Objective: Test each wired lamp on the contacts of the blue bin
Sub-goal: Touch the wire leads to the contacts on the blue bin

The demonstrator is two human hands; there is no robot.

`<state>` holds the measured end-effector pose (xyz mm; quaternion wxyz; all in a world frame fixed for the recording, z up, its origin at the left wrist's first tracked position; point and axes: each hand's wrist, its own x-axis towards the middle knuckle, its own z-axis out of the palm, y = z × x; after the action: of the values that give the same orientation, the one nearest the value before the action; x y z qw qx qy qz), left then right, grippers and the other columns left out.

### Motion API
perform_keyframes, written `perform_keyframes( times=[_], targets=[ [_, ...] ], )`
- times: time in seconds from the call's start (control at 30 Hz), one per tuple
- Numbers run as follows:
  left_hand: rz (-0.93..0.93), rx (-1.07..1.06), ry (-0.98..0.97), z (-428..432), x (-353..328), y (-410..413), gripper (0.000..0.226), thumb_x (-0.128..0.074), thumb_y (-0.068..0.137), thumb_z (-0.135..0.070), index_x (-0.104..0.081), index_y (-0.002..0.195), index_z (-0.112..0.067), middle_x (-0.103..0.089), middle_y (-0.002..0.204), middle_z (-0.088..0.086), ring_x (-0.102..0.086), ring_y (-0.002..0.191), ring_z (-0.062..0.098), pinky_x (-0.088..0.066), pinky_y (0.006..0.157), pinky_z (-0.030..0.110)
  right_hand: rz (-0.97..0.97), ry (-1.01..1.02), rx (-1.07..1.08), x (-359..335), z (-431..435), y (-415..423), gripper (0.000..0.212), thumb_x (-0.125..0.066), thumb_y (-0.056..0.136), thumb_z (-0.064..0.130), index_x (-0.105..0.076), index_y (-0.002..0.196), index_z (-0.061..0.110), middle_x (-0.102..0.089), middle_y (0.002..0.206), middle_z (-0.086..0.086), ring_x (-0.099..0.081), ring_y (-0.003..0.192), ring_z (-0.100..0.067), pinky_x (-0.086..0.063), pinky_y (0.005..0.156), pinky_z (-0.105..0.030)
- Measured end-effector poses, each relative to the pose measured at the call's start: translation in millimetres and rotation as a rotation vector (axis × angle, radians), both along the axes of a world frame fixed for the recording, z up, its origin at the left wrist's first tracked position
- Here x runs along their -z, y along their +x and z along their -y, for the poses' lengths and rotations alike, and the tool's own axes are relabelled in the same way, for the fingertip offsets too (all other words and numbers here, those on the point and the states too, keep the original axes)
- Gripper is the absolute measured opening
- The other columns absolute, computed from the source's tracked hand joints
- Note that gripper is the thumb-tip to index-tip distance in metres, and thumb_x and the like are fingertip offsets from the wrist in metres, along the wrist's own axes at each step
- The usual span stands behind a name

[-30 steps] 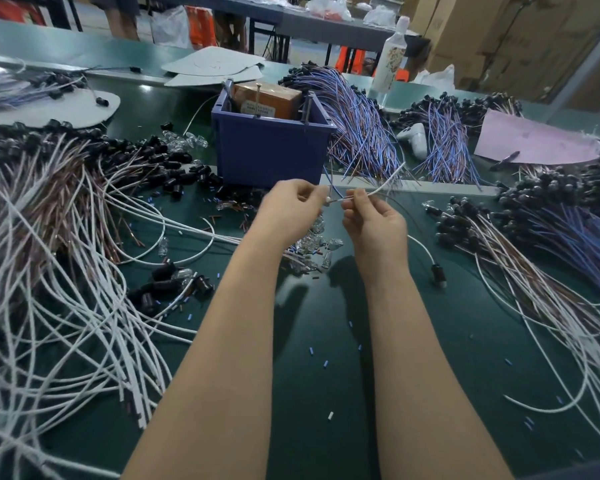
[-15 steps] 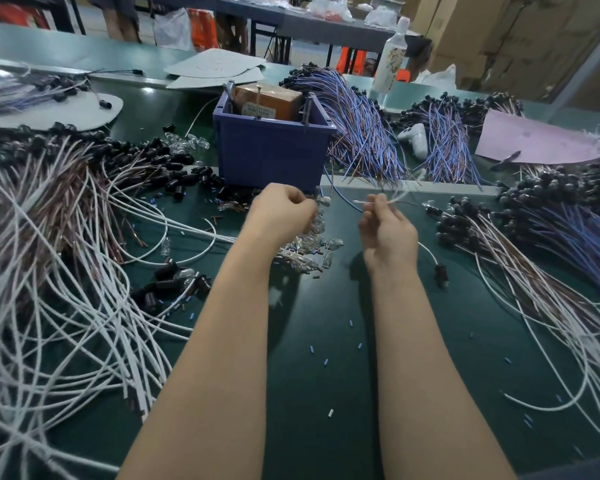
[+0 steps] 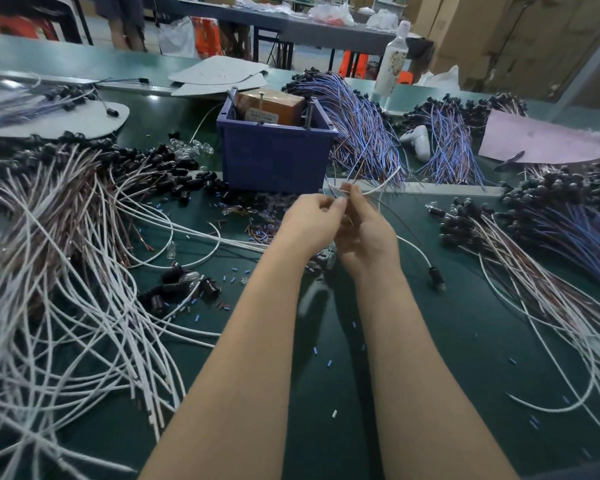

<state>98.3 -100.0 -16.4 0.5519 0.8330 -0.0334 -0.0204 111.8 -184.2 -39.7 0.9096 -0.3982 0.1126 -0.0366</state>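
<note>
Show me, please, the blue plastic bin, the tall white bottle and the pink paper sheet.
Blue plastic bin (image 3: 274, 161): head view, middle of its front wall.
Tall white bottle (image 3: 391, 69): head view, on its printed body.
Pink paper sheet (image 3: 541, 140): head view, on its bare middle.

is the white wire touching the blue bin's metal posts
No, the left hand and right hand pinch the white wire in front of the blue bin, below the metal posts at its rim.

Matt blue plastic bin (image 3: 274, 157), smooth dark-green table (image 3: 447, 341), glossy black plastic lamp sockets (image 3: 187, 174)
</note>
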Motion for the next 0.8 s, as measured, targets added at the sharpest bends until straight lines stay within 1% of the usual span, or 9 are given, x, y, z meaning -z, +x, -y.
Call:
perform_keyframes(
  times=[0.13, 0.23, 0.3, 0.37, 0.5, 0.57, 0.67, 0.73, 0.8],
  targets=[
    [0.019, -0.139, -0.201, 15, 4, 3, 0.027, -0.047, 0.098, -0.024, -0.068, 0.109, -0.011, -0.069, 0.104, 0.009, -0.061, 0.101, 0.026, -0.049, 0.091, 0.035, 0.023, -0.09, 0.026, -1, -6, -4, 0.016, -0.057, 0.094, 0.014, -0.068, 0.082, 0.014, -0.068, 0.066, 0.003, -0.054, 0.063, -0.014, -0.043, 0.067, -0.025],
    [-0.037, -0.278, -0.52, 23, 7, 6, 0.019, -0.054, 0.096, -0.019, -0.067, 0.103, -0.008, -0.066, 0.09, 0.003, -0.059, 0.082, 0.016, -0.048, 0.075, 0.026, 0.015, -0.036, 0.033, -5, -14, -7, 0.015, -0.058, 0.094, 0.015, -0.07, 0.085, 0.018, -0.07, 0.07, 0.002, -0.061, 0.062, -0.014, -0.047, 0.066, -0.028],
    [-0.071, -0.346, -0.676, 26, 10, 8, 0.009, -0.058, 0.093, -0.017, -0.065, 0.09, -0.012, -0.063, 0.08, -0.002, -0.058, 0.074, 0.011, -0.048, 0.069, 0.023, -0.012, -0.001, 0.035, -6, -18, -7, 0.013, -0.057, 0.094, 0.015, -0.068, 0.089, 0.019, -0.069, 0.073, 0.0, -0.062, 0.061, -0.014, -0.049, 0.062, -0.026],
    [-0.052, -0.404, -0.744, 26, 11, 11, 0.015, -0.059, 0.092, -0.016, -0.059, 0.077, -0.018, -0.06, 0.072, -0.004, -0.056, 0.065, 0.009, -0.047, 0.062, 0.024, -0.056, -0.082, 0.012, -9, -18, -10, 0.011, -0.057, 0.095, 0.017, -0.065, 0.088, 0.017, -0.064, 0.071, -0.001, -0.057, 0.054, -0.012, -0.045, 0.05, -0.022],
    [0.098, -0.518, -0.761, 15, 6, 20, 0.02, -0.05, 0.095, -0.012, -0.05, 0.076, -0.019, -0.062, 0.075, 0.001, -0.059, 0.072, 0.018, -0.051, 0.073, 0.035, -0.009, -0.834, -0.108, -21, 0, -18, 0.029, -0.058, 0.093, 0.026, -0.063, 0.069, 0.013, -0.047, 0.057, -0.001, -0.036, 0.046, -0.01, -0.029, 0.041, -0.019],
    [0.185, -0.554, -0.66, 4, 3, 24, 0.018, -0.045, 0.098, -0.014, -0.047, 0.081, -0.019, -0.064, 0.074, -0.003, -0.059, 0.069, 0.012, -0.049, 0.071, 0.03, 0.128, -0.97, -0.012, -33, 6, -20, 0.03, -0.058, 0.093, 0.028, -0.063, 0.067, 0.014, -0.048, 0.051, 0.008, -0.039, 0.045, -0.006, -0.033, 0.043, -0.017],
    [0.295, -0.56, -0.537, -10, -1, 29, 0.016, -0.044, 0.1, -0.015, -0.046, 0.084, -0.019, -0.063, 0.073, -0.004, -0.061, 0.07, 0.011, -0.051, 0.073, 0.027, 0.314, -1.191, 0.252, -46, 4, -13, 0.017, -0.056, 0.094, 0.024, -0.069, 0.092, 0.013, -0.066, 0.078, 0.007, -0.06, 0.075, -0.01, -0.05, 0.074, -0.026],
    [0.335, -0.557, -0.502, -16, -2, 31, 0.012, -0.046, 0.099, -0.016, -0.05, 0.088, -0.018, -0.063, 0.071, -0.006, -0.062, 0.07, 0.01, -0.051, 0.075, 0.027, 0.328, -1.374, 0.223, -49, -5, -5, 0.023, -0.053, 0.096, 0.021, -0.067, 0.11, 0.01, -0.069, 0.103, -0.001, -0.06, 0.097, -0.013, -0.043, 0.089, -0.023],
    [0.363, -0.546, -0.488, -18, -3, 34, 0.01, -0.048, 0.099, -0.018, -0.054, 0.092, -0.015, -0.065, 0.072, -0.004, -0.061, 0.07, 0.011, -0.05, 0.075, 0.03, 0.327, -1.475, 0.165, -47, -15, 3, 0.027, -0.049, 0.098, 0.021, -0.066, 0.115, 0.009, -0.067, 0.113, -0.005, -0.057, 0.107, -0.017, -0.039, 0.093, -0.023]
  ],
)
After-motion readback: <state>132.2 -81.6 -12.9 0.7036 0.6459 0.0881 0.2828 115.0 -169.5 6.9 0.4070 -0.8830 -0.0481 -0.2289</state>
